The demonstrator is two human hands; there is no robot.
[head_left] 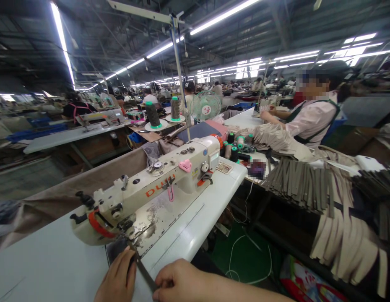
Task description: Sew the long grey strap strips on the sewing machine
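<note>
A narrow dark grey strip (145,273) runs from under the needle area of a white sewing machine (170,172) back toward me. My left hand (118,277) is beside the presser foot, its fingers closed on the strip's front part, with the fingertips close to the needle area. Farther back along the strip, my right hand (179,279) pinches it between thumb and bent fingers. The needle itself is hidden by the machine head. A pink clip (170,193) hangs on the machine arm, and a pink heart-shaped piece (185,166) sits on top.
Thread cones (153,115) stand behind the machine, near a green fan (206,105). To the right lie bundles of dark strips (302,184) and beige strips (346,243). A co-worker (314,113) sits at another table. Small spools (234,153) lie past the white tabletop's (214,201) right end.
</note>
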